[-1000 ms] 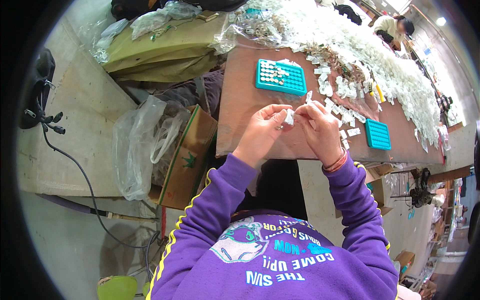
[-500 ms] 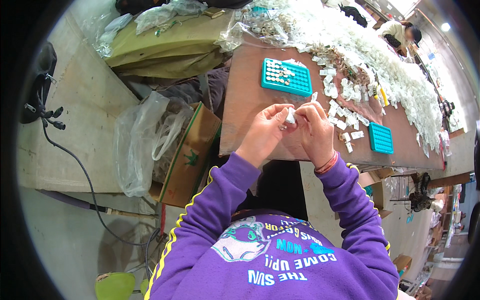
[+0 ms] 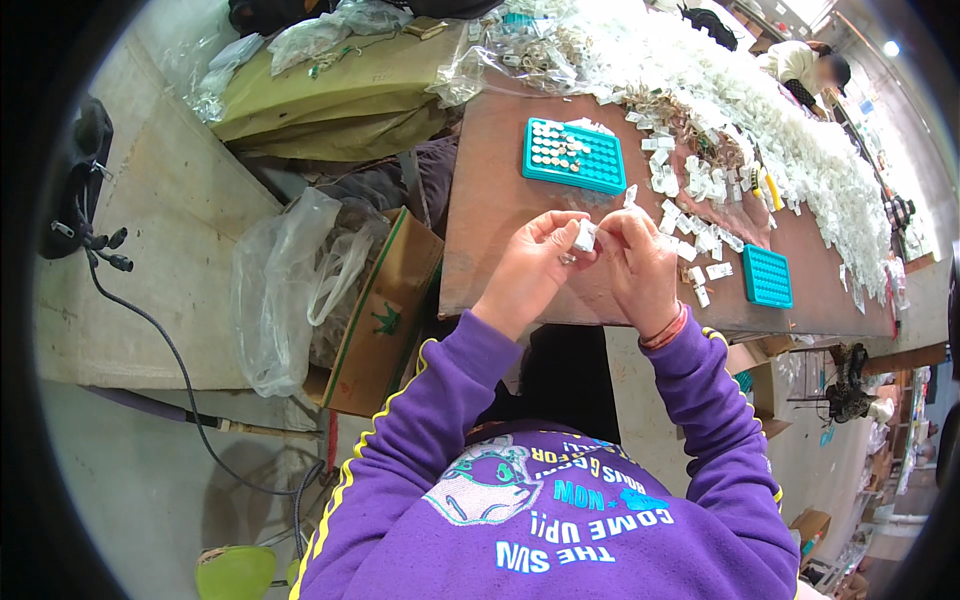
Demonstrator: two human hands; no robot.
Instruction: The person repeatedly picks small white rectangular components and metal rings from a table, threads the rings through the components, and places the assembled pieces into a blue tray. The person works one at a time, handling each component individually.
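Over the near edge of the brown table, my left hand (image 3: 530,268) pinches a small white plastic piece (image 3: 585,236) between thumb and finger. A tiny metallic bit (image 3: 567,258) shows just below it by the fingers. My right hand (image 3: 645,265) is right beside it, thumb and fingers pressed together near the piece's right side. What those fingertips grip, if anything, is hidden. Beyond my hands lies a teal tray (image 3: 610,172) partly filled with small round pale pieces. Several small clear-and-white plastic pieces (image 3: 690,225) are scattered to the right of my right hand.
A second teal tray (image 3: 767,276) lies near the table's right front edge. Yellow-handled pliers (image 3: 772,190) rest by a big heap of clear plastic pieces (image 3: 800,170). At left stands a cardboard box (image 3: 385,310) with plastic bags. Another person (image 3: 800,72) sits at the far right.
The right fingertips have drawn slightly right, away from the left hand, and more of the white piece shows. The left hand still pinches it. The trays lie as before.
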